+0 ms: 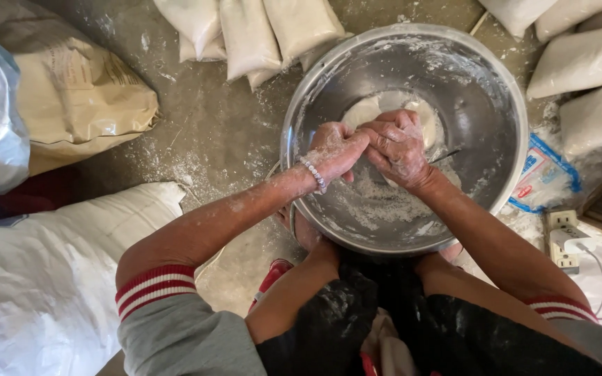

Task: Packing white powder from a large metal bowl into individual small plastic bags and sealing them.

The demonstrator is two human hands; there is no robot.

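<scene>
Palms and fingertips hidden: left hand (334, 150) and right hand (400, 147) are pressed together, knuckles up, over a pale lump of white dough (391, 111), fingers curled down onto it; can't tell how much dough sits under them. Dough lies at the far side of the floor of a large round dented steel basin (496, 90), which stands on the concrete floor (210, 132) between the person's knees. Loose flour and crumbs coat the basin bottom and walls. Both hands and forearms flour-dusted; white bead bracelet (313, 174) on left wrist. Sealed clear bags of white powder (249, 35) lie beyond the basin, cut off by the top edge; more at right. Tan paper sack (78, 97) at left, woven white sack (43, 278) below it, both partly out of view.
</scene>
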